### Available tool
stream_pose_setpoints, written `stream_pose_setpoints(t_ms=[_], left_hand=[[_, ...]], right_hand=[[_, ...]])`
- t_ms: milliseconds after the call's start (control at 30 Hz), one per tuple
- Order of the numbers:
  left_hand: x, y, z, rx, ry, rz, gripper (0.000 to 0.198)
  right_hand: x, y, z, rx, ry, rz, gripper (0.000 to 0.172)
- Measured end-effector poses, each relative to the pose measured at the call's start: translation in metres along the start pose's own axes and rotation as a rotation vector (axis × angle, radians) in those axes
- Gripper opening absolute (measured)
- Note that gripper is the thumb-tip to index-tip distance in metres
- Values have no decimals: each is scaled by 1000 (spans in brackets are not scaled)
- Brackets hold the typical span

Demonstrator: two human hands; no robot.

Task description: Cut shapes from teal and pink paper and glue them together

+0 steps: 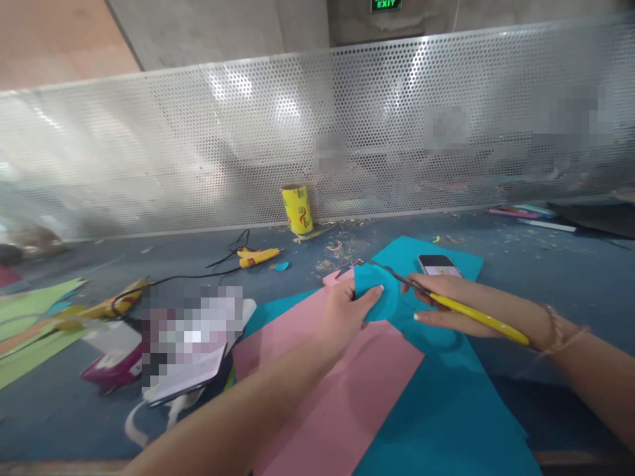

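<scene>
Near the middle, my left hand pinches a small curved piece of blue paper, thumb on its face. To its right, my right hand grips yellow-handled long-nose pliers, whose slim dark metal jaws reach left to the upper edge of the blue piece. I cannot tell whether the jaws touch it. Beneath my hands, a pink paper sheet lies over larger blue sheets. A phone with a lit screen rests on the blue paper just behind my right hand.
A yellow cardboard tube stands by the perforated metal panel. One yellow glue gun with a black cord lies left of centre; another lies farther left beside green paper. A purple item sits near the partly blurred-out things.
</scene>
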State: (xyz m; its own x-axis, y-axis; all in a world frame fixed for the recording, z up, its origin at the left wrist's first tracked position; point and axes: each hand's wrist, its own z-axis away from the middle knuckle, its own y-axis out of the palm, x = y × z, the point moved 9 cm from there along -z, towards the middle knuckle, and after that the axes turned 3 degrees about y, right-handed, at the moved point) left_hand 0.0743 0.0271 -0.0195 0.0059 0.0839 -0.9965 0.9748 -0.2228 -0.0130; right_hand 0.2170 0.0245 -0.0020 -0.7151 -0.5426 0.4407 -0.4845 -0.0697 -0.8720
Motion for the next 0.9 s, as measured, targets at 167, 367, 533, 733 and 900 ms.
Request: stream_pose_setpoints(t_ms=[167, 367, 533, 733, 900], left_hand=[[-2, 1, 0, 15, 19, -25, 35], [2, -1, -1, 5, -6, -42, 38], [2, 0, -1, 29, 10, -84, 39], [2, -1, -1, 18, 4, -90, 38], [3, -1, -1, 15, -7, -93, 38]], right_hand=[[5, -2, 0, 82, -53, -15, 31], [8, -3, -4, 141, -39, 13, 33], [9, -5, -4, 134, -54, 23, 31], [4, -6, -7, 112, -39, 70, 26], [7, -10, -7, 122, -21, 87, 30]])
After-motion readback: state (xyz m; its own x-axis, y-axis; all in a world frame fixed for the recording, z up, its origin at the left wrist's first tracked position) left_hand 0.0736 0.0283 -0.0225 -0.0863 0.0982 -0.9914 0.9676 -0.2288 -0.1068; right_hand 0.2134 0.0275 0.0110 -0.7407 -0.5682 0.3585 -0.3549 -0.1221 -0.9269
